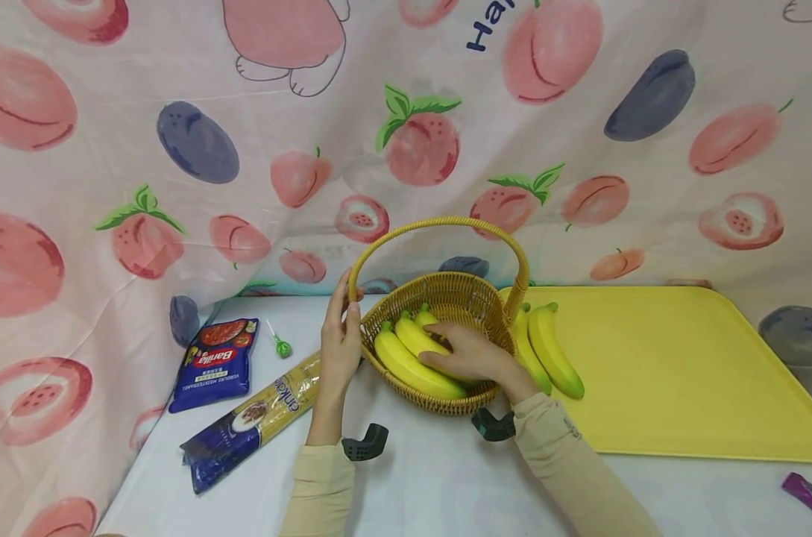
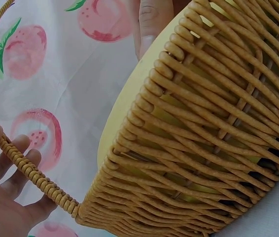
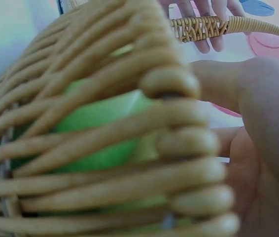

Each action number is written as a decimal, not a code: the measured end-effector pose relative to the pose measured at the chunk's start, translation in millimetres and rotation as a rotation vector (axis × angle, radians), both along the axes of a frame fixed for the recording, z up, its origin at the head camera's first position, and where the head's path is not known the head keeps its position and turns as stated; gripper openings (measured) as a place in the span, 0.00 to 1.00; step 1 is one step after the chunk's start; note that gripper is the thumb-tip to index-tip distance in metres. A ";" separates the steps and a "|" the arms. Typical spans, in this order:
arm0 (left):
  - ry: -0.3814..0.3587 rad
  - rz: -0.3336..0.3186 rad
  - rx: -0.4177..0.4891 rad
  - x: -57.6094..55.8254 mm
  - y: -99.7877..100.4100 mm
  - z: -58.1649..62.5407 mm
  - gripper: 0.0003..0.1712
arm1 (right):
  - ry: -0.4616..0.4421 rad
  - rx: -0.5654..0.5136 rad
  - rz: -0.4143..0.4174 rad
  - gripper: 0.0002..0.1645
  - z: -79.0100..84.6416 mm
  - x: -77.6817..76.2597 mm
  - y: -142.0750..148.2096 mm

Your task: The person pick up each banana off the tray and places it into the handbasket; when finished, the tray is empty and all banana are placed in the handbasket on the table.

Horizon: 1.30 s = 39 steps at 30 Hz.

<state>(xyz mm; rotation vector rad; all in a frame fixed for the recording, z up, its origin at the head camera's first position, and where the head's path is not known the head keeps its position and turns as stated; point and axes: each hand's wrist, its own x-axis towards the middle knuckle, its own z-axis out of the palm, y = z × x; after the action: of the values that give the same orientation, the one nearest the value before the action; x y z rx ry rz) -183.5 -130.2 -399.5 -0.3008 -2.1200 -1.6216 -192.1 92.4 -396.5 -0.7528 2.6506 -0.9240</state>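
Observation:
A brown wicker basket (image 1: 461, 297) with a tall arched handle (image 1: 439, 221) stands in the middle of the table. Several yellow bananas (image 1: 406, 365) with green tips lie inside it. My left hand (image 1: 341, 347) holds the handle's left foot, thumb in front and fingers behind, as the left wrist view of the handle (image 2: 38, 178) also shows. Reaching over the right rim, my right hand (image 1: 471, 353) has its thumb and fingers curled on a banana in the basket. In the right wrist view the basket wall (image 3: 105, 118) hides the fingertips.
On the right lies a yellow tray (image 1: 687, 373) with two more bananas (image 1: 555, 350) at its left edge. A blue pouch (image 1: 218, 362), a green lollipop (image 1: 282, 347) and a long pasta packet (image 1: 258, 418) lie left. A purple wrapper (image 1: 810, 496) sits front right. Fruit-print cloth (image 1: 392, 67) hangs behind.

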 end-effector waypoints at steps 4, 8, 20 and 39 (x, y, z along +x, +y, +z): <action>-0.002 -0.002 0.002 -0.8 -0.5 -2.5 0.27 | 0.014 -0.023 -0.016 0.35 3.2 2.9 4.3; -0.002 -0.012 0.003 5.7 1.5 7.0 0.27 | 0.039 -0.063 -0.044 0.33 8.1 6.4 11.4; -0.032 -0.027 0.002 20.1 6.5 28.4 0.27 | 0.123 -0.205 -0.103 0.26 0.1 11.7 39.2; -0.044 -0.016 -0.011 17.3 5.3 25.1 0.27 | 0.180 -0.277 -0.287 0.17 -0.5 21.6 97.9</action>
<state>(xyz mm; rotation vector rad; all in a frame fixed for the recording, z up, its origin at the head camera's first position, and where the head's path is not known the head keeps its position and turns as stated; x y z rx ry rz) -166.2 -124.8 -374.4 -0.2889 -2.1651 -1.6408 -170.5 190.3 -397.0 -0.5388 2.8745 -1.3815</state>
